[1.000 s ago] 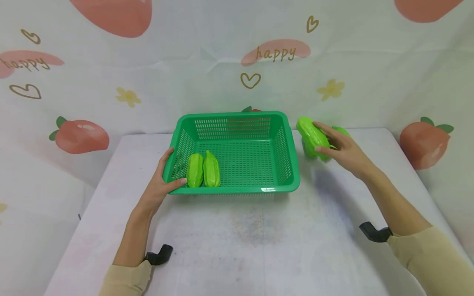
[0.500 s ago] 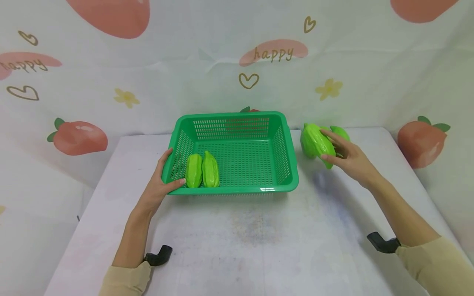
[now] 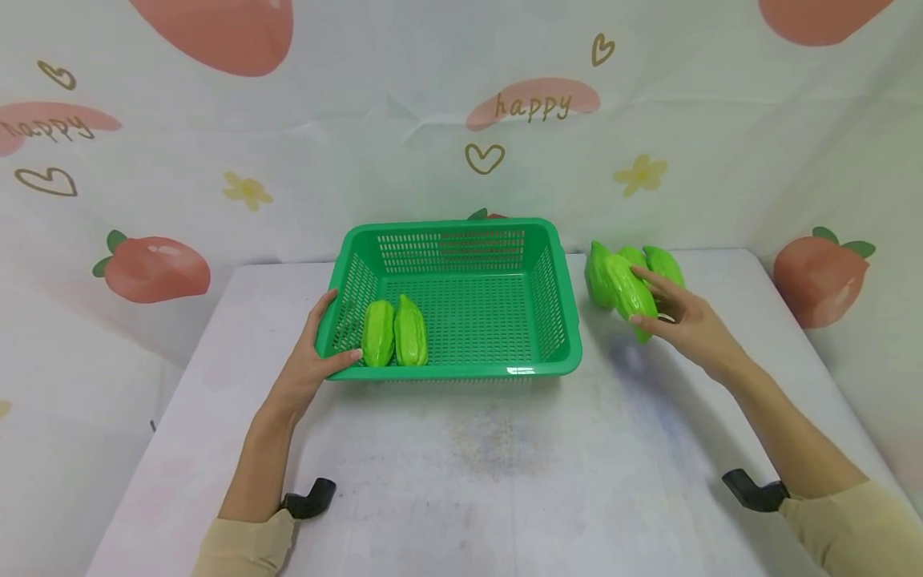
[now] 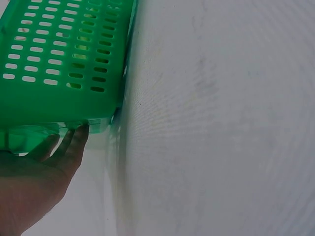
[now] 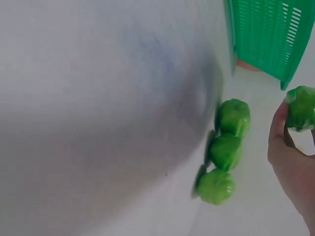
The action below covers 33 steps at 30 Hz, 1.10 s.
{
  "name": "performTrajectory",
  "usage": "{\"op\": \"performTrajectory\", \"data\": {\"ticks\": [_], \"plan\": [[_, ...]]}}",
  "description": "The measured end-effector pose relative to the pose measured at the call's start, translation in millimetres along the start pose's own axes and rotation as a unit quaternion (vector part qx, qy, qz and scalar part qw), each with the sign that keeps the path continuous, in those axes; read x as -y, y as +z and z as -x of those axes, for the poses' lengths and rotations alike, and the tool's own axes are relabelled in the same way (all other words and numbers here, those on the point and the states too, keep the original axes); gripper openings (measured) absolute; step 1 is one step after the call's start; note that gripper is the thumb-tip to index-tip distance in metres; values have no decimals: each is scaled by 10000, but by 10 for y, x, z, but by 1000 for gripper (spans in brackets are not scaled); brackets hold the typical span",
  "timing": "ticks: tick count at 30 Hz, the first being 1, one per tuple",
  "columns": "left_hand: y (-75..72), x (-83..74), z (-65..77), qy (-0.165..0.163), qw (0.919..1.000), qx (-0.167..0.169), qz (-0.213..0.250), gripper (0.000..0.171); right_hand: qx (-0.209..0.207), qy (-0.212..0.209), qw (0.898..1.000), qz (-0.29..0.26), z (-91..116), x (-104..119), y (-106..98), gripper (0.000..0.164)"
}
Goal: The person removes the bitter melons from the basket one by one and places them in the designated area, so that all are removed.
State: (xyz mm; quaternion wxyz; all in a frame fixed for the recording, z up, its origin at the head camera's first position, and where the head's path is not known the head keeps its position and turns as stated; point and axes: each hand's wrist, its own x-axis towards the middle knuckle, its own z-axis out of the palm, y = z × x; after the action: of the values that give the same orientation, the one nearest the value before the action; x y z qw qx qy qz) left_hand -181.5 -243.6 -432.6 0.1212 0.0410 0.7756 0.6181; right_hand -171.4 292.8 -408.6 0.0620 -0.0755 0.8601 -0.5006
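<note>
One bright green gourd is pinched between the thumb and fingers of the right hand, out at three o'clock from the green basket! It leans, one end at eleven o'clock, the other at five. Right behind it, from ten round to two o'clock, sit three more gourds, and the right wrist view lines them up in a close row, apart from the held one.

Over to the basket: two gourds inside, side by side, tucked into its eight o'clock corner. That same corner has the left hand on it, gripping the rim, thumb over the edge, fingers round the outside.

Further out, black wrist mounts poke from beige sleeves at seven and four o'clock. All of it plays out on a whitish table, with a peach-printed cloth hanging at twelve.
</note>
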Motion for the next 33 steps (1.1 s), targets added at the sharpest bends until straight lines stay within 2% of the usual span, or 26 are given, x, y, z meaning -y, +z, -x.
{"op": "performTrajectory", "data": {"ticks": [3,8,12,20,25,33], "plan": [[5,-1,2,8,10000,-6,15,96,-3,151,9999,76,47,-27,5,72],[13,-4,8,-2,10000,-16,-8,96,-69,432,9989,142,132,-70,26,61],[12,-6,13,-14,10000,-31,-12,96,-27,314,9994,173,188,-122,59,57],[8,-10,7,6,10000,-29,9,95,-33,276,9989,367,270,-160,88,60],[13,-10,4,19,10000,-28,57,95,24,461,9983,349,295,-197,116,63],[16,-16,7,24,9999,-27,109,94,-136,685,9968,381,317,-263,167,66]]}}
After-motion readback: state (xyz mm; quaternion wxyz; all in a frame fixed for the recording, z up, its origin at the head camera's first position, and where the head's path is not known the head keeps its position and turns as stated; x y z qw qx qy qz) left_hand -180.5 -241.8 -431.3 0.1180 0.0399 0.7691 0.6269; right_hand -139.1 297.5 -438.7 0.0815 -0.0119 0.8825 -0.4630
